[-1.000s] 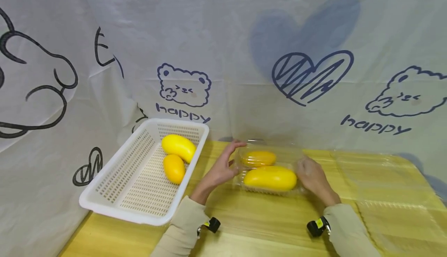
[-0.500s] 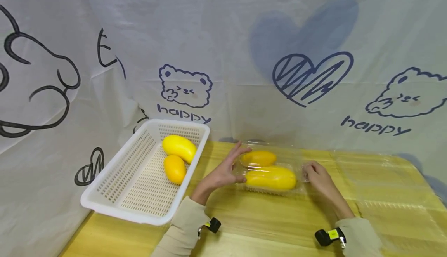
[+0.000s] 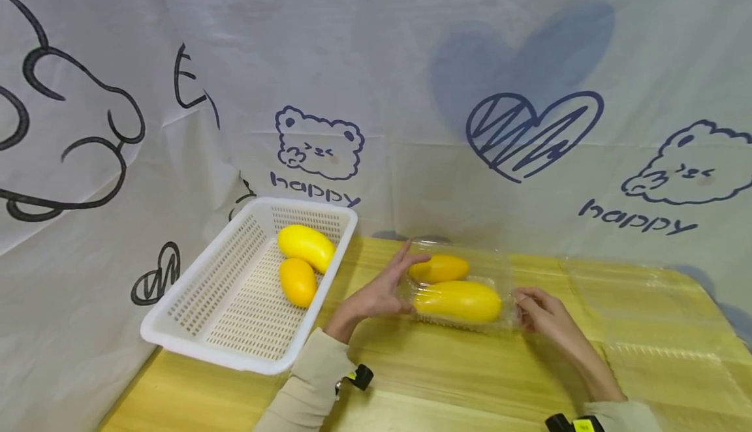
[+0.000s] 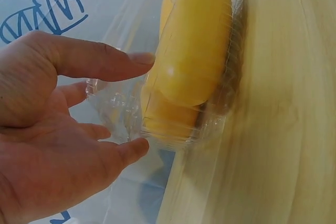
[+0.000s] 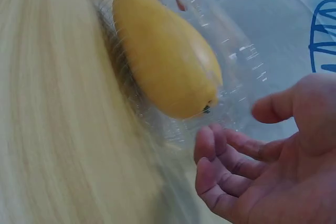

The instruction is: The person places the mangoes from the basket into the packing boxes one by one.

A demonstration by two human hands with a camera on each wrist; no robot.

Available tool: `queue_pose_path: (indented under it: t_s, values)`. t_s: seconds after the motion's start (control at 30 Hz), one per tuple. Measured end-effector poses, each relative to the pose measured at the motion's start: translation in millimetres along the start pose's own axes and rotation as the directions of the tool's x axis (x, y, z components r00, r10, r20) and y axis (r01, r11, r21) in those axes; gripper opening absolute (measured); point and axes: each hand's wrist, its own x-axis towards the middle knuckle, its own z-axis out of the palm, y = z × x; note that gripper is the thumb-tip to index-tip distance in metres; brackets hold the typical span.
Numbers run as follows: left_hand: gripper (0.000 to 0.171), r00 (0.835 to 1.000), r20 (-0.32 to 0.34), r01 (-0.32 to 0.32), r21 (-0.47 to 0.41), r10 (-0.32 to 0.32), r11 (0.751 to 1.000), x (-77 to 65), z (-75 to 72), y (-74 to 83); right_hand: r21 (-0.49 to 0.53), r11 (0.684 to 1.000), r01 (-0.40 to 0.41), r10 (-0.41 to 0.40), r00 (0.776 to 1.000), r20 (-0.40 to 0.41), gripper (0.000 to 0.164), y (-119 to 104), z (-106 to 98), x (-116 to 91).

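A clear plastic clamshell box (image 3: 493, 265) sits on the table with its lid over two yellow, mango-like fruits. The longer fruit (image 3: 458, 301) lies in front and the smaller orange-yellow fruit (image 3: 439, 268) behind it. At the box's left end is my left hand (image 3: 382, 288), its fingers spread. In the left wrist view its thumb (image 4: 113, 64) touches the lid, and the other fingertips reach the box's end. My right hand (image 3: 543, 314) is beside the right end. In the right wrist view its fingers (image 5: 231, 166) are loosely bent, with the thumb apart and nothing between them.
A white slotted basket (image 3: 200, 347) stands at the left, holding a long yellow fruit (image 3: 307, 247) and a rounder one (image 3: 297, 282). More clear plastic packaging (image 3: 664, 347) lies on the wooden table (image 3: 446, 380) at the right. A printed cloth (image 3: 411, 177) hangs behind.
My right hand has moved back to the right and toward me along the box's right end, its fingers loosening. My left fingers and thumb have come onto the box's left end.
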Motion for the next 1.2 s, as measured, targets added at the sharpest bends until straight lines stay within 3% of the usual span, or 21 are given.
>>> queue_pose_path:
  t_s: [0.13,0.27,0.4,0.6,0.7,0.8,0.97,1.2]
  values:
    - [0.098,1.000,0.010,0.005,0.045,-0.006,0.999,-0.5,0.2,1.8,-0.028,0.999,-0.017,0.018,0.999,0.037,0.051,-1.3,-2.1,-3.5]
    - [0.095,1.000,0.006,0.013,0.101,-0.014,0.995,-2.0,0.3,5.3,0.016,1.000,-0.021,0.019,0.996,0.084,0.054,-0.9,-3.4,-8.1]
    - [0.082,0.999,-0.034,0.021,0.171,-0.015,0.985,-4.1,0.7,17.8,0.080,0.997,-0.021,0.012,0.993,0.116,0.055,0.2,-5.0,-11.7]
    - [0.048,0.983,-0.152,-0.067,0.236,0.105,0.969,-9.1,6.2,50.4,0.116,0.993,0.004,-0.020,0.991,0.134,0.054,0.6,-7.8,-13.5]
    - [0.034,0.973,-0.184,-0.102,0.201,0.140,0.974,-11.2,17.4,63.5,0.109,0.994,0.021,-0.038,0.988,0.150,0.054,1.7,-9.0,-13.6]
    - [0.024,0.984,-0.146,-0.086,0.100,0.100,0.991,-10.1,35.9,69.6,0.106,0.994,0.030,-0.045,0.988,0.149,0.053,2.7,-11.4,-14.1]
    - [0.018,1.000,-0.027,0.000,-0.091,-0.002,0.996,-4.6,69.8,66.1,0.097,0.994,0.056,-0.070,0.988,0.139,0.052,4.1,-13.3,-13.8]
    - [0.031,0.993,0.041,0.117,-0.222,-0.111,0.968,-3.2,104.3,52.6,0.126,0.990,0.056,-0.077,0.983,0.168,0.054,5.0,-12.2,-13.1]
